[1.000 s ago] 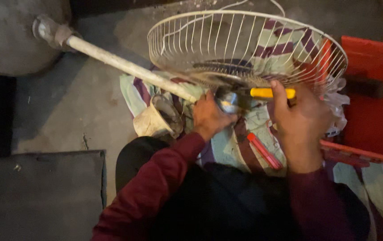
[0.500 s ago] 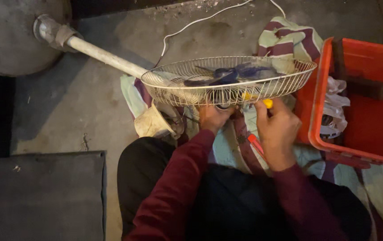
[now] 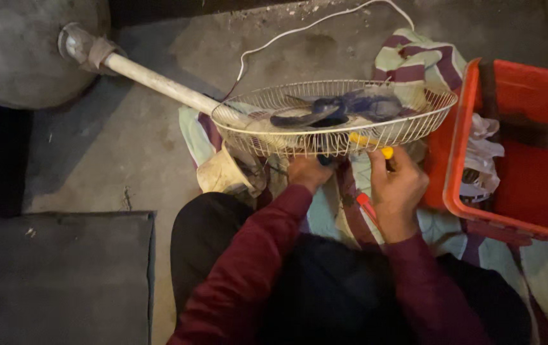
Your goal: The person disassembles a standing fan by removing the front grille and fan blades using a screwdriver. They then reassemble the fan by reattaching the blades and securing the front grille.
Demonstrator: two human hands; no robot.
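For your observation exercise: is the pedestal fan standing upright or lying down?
Lying down. Its pole slants across the concrete floor from the round base, and the wire cage rests low on a striped cloth.

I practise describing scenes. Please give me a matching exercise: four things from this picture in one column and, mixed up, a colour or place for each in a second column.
Things:
1. crate
2. fan blades
3. pole
4. screwdriver

Descriptions:
A. inside the wire guard
B. yellow handle, in the right hand
C. red, at the right
D. whitish, runs to the grey round base

Pairs: 1-C, 2-A, 3-D, 4-B
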